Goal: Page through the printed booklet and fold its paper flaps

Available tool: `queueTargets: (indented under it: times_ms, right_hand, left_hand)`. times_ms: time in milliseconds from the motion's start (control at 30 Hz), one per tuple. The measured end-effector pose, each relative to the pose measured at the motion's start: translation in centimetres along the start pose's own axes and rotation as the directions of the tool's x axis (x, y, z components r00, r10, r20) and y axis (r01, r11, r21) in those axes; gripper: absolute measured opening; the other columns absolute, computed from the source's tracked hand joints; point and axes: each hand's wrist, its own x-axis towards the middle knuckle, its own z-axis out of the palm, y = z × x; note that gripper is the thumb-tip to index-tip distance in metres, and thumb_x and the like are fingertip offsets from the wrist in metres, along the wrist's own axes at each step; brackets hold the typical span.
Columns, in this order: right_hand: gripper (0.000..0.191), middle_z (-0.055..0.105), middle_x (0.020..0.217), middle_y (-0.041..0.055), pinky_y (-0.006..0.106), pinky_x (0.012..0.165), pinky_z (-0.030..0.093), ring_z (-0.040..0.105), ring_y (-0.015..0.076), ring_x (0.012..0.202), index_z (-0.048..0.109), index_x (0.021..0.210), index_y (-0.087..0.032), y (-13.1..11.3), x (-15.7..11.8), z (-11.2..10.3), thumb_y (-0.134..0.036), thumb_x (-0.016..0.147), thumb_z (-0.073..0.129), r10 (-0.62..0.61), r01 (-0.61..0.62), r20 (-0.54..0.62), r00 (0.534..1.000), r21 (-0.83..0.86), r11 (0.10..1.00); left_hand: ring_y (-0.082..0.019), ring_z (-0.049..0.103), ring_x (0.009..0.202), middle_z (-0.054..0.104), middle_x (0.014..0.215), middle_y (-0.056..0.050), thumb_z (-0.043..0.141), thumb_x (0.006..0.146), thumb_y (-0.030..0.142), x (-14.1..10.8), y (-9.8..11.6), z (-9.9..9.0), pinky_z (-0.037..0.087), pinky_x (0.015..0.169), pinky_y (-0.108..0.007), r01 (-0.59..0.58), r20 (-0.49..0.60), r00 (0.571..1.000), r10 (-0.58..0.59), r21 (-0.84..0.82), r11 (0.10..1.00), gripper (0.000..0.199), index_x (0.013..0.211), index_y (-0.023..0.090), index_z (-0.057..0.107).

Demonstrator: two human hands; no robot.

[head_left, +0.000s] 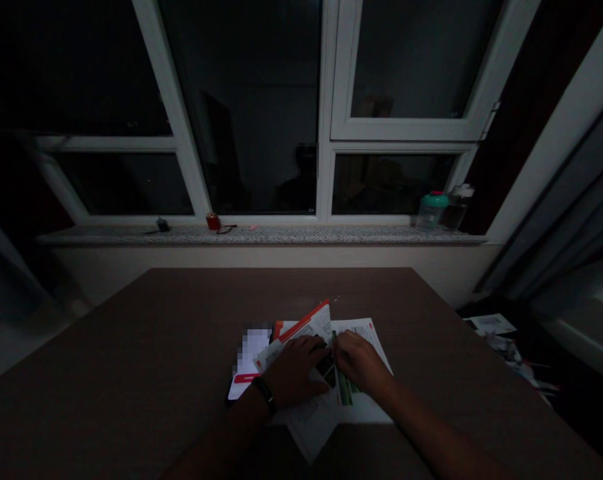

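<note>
While a bluish curtain (6,273) hangs at the far left, the white window frame (326,127) spans the wall above a speckled sill (291,234). Toward the sill's left end stands a small dark bottle (162,225), and to its right a red jar (213,221) with a thin dark loop (226,229) just beside it. A pink scrap (252,227) lies a little further along.

Below, on the brown counter (131,347), a phone (249,367) with a lit, partly blurred screen and a red bar low on it lies just left of the papers (366,407). The left hand (294,373), a dark band (265,395) at its wrist, lies palm down on the papers, its fingers reaching toward their middle and its thumb set apart below. Past its fingers, an orange-edged corner of the papers stands up at a slant, with print and dark pictures showing beneath.

The papers lie near the middle of the counter, one white corner pointing toward the person. A green printed strip (345,390) runs down them beside the right hand (359,360). That hand is curled on the papers, knuckles up; its fingertips are hidden, so whether it pinches or presses cannot be told. White specks (337,299) lie beyond the papers.

Further right on the sill, a clear shaker (431,212) with a teal lid stands beside a clear bottle (456,208). Beyond the counter's right edge is a loose pile (504,347) of what look like papers, and a grey curtain (556,220) hangs there.
</note>
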Motion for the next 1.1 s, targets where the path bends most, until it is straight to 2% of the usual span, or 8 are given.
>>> queueTargets:
  times_ms: [133, 300, 433, 633, 833, 967, 1100]
  right_hand:
    - [0.015, 0.057, 0.082, 0.0033, 0.029, 0.071, 0.042, 0.053, 0.0193, 0.079, 0.05, 0.081, -0.02, -0.3, -0.2, -0.2, -0.006, 0.082, 0.05, 0.042, -0.042, -0.004, 0.999, 0.019, 0.999]
    - [0.02, 0.058, 0.082, 0.0014, 0.029, 0.074, 0.041, 0.054, 0.0185, 0.082, 0.052, 0.08, -0.021, -0.8, -0.6, -0.6, -0.002, 0.074, 0.054, -0.105, 0.097, 0.084, 0.991, 0.093, 0.991]
    - [0.018, 0.059, 0.081, 0.0012, 0.028, 0.074, 0.04, 0.055, 0.018, 0.082, 0.053, 0.078, -0.021, -0.5, -0.7, -0.3, -0.003, 0.077, 0.054, -0.174, 0.164, 0.099, 0.98, 0.108, 0.981]
    - [0.018, 0.056, 0.076, 0.0021, 0.028, 0.07, 0.039, 0.051, 0.0194, 0.078, 0.051, 0.075, -0.02, 0.1, -0.1, 0.2, -0.005, 0.085, 0.051, -0.042, 0.042, 0.0, 0.999, -0.06, 0.997]
    - [0.016, 0.056, 0.081, 0.0027, 0.029, 0.071, 0.04, 0.053, 0.0192, 0.079, 0.051, 0.08, -0.02, -0.3, -0.1, -0.2, -0.005, 0.084, 0.052, 0.033, -0.034, -0.02, 0.999, -0.032, 0.999]
    - [0.017, 0.057, 0.082, 0.0017, 0.029, 0.073, 0.04, 0.054, 0.0185, 0.081, 0.053, 0.081, -0.021, -0.5, -0.5, -0.4, -0.004, 0.079, 0.054, -0.057, 0.055, 0.033, 0.998, 0.054, 0.997]
    - [0.017, 0.058, 0.081, 0.0013, 0.028, 0.072, 0.04, 0.054, 0.0176, 0.08, 0.054, 0.08, -0.021, -0.7, -0.8, -0.4, -0.004, 0.076, 0.055, -0.178, 0.167, 0.08, 0.981, 0.128, 0.978]
  left_hand:
    - [-0.033, 0.04, 0.129, 0.044, 0.143, -0.009, 0.075, 0.079, 0.041, 0.0, -0.1, 0.0, 0.033, 0.107, -0.05, -0.016, -0.015, 1.0, 0.016, 0.013, 1.0, 0.065, 0.135, 0.026, 0.046]
    - [-0.03, 0.038, 0.132, 0.043, 0.145, -0.01, 0.07, 0.086, 0.037, 0.0, -0.1, 0.1, 0.032, 0.109, -0.048, -0.019, -0.028, 0.999, 0.019, 0.007, 1.0, 0.057, 0.136, 0.024, 0.046]
    - [-0.03, 0.039, 0.132, 0.044, 0.144, -0.01, 0.069, 0.087, 0.038, 0.0, -0.2, 0.2, 0.032, 0.11, -0.048, -0.015, -0.025, 1.0, 0.016, 0.003, 1.0, 0.058, 0.137, 0.024, 0.045]
    - [-0.031, 0.039, 0.132, 0.044, 0.144, -0.011, 0.07, 0.086, 0.038, 0.0, -0.4, 0.4, 0.032, 0.11, -0.049, -0.025, -0.037, 0.999, 0.024, -0.001, 1.0, 0.058, 0.136, 0.024, 0.045]
    - [-0.031, 0.041, 0.129, 0.046, 0.141, -0.009, 0.071, 0.084, 0.037, 0.0, -0.4, 0.5, 0.034, 0.107, -0.049, -0.04, -0.039, 0.998, 0.041, 0.023, 0.999, 0.057, 0.135, 0.024, 0.047]
    - [-0.026, 0.05, 0.116, 0.056, 0.123, -0.005, 0.069, 0.086, 0.03, 0.3, 0.3, -0.3, 0.039, 0.101, -0.042, -0.048, -0.025, 0.999, 0.048, 0.029, 0.998, 0.036, 0.119, 0.024, 0.057]
    - [-0.024, 0.053, 0.107, 0.059, 0.112, -0.004, 0.069, 0.086, 0.026, 0.6, 0.7, -0.8, 0.042, 0.095, -0.038, -0.04, -0.014, 0.999, 0.04, 0.029, 0.999, 0.019, 0.103, 0.021, 0.061]
